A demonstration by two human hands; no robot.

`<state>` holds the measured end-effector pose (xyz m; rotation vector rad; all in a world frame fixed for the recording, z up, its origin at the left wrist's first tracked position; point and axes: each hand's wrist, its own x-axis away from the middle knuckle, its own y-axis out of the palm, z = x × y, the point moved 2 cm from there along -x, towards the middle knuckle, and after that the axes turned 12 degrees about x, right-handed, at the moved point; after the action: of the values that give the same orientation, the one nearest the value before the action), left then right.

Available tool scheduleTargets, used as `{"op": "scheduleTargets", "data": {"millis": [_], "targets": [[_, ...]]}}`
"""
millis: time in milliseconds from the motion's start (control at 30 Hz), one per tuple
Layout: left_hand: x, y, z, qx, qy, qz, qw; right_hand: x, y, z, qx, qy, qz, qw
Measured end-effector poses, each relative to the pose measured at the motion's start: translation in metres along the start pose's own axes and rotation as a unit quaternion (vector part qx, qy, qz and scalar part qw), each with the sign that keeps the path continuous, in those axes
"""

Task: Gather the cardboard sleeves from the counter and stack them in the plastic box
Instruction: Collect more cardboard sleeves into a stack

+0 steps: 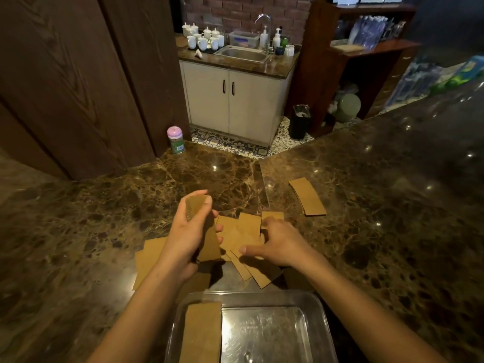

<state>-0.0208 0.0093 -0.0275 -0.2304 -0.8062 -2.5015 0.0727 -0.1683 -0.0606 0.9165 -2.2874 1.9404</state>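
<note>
- Sitting nearest you, the plastic box (322,310) holds stacked sleeves (201,334) at its left.
- Your left hand (188,237) grips a sleeve bundle (209,244) above the counter (104,218); your right hand (277,242) curls onto loose sleeves (235,234), grip unclear.

Nothing I can actually read from here. Far left on the counter, the pink-lidded jar (176,140) has a green label with some print on it, too small for me to make out. Across the room, the pump bottles (269,38) by the sink are too far off for any lettering to show. On the far right, the packets on the shelf (366,31) and the blue and green packaging (445,74) nearer me are just blurred colour, with no words or numbers I can pick out.
</note>
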Motion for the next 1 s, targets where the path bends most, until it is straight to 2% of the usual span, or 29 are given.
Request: {"op": "scheduleTargets", "data": {"millis": [67,167,267,500,633,700,800,933,1000], "targets": [[-0.003,-0.008,-0.002,-0.003,-0.01,0.016,1.0,-0.005,0.015,-0.005,0.037,0.016,-0.052,0.998],[-0.004,-0.017,-0.009,-0.009,-0.017,0.02,1.0,-0.012,0.023,-0.013,0.064,0.025,-0.057,0.996],[-0.003,-0.025,-0.01,-0.02,-0.007,0.022,1.0,-0.016,0.025,-0.016,0.039,0.024,-0.066,0.997],[-0.004,-0.035,-0.009,-0.021,-0.009,0.037,0.999,-0.019,0.018,0.01,-0.097,0.05,-0.045,0.993],[-0.006,-0.034,-0.015,-0.024,-0.028,0.042,0.998,-0.018,0.016,0.017,-0.261,0.061,-0.056,0.962],[-0.006,-0.031,-0.018,-0.029,-0.032,0.049,0.998,-0.018,0.017,0.008,-0.228,0.061,-0.06,0.97],[-0.009,-0.03,-0.022,-0.014,-0.052,0.066,0.996,-0.017,0.024,-0.012,-0.069,0.051,-0.073,0.994],[-0.014,-0.038,-0.021,0.144,-0.172,0.066,0.972,-0.014,0.029,-0.029,0.014,0.033,-0.06,0.998],[-0.012,-0.038,-0.02,0.157,-0.185,0.038,0.969,-0.014,0.029,-0.031,0.024,0.033,-0.053,0.998]]}}
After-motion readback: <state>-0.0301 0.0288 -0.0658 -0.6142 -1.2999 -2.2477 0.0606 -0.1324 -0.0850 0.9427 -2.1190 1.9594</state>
